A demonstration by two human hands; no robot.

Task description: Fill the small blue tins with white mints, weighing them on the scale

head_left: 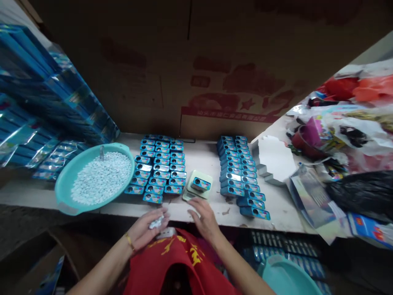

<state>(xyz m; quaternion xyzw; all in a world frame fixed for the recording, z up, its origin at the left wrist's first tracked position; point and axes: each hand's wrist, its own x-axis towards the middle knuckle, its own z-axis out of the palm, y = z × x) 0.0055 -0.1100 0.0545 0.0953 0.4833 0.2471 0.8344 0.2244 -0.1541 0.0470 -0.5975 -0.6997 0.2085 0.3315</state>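
Cradling a small heap of white pellets [156, 222], the person's left hand [147, 229] lies palm up at the near edge of the tabletop [202, 153], its fingers partly curled around the load. A yellow bracelet [129, 241] circles that wrist. The right hand [204, 217] is palm down, thumb and fingers spread apart, with nothing visible in its grasp. Just beyond its fingertips sits a pale green scale [189, 189]; whether they touch it cannot be told. One small blue tin [201, 184] with a dark round opening rests on the scale, close ahead of the right fingers. Straight beyond the left fingers stand rows of matching tins [161, 167], and farther left of that hand is a turquoise basin [63, 192] filled with more pellets. A second set of tins [233, 177] stands ahead and to the right of the right fingers, with a white stack [273, 157] past it. Beyond both hands rises a large cardboard box [153, 82].
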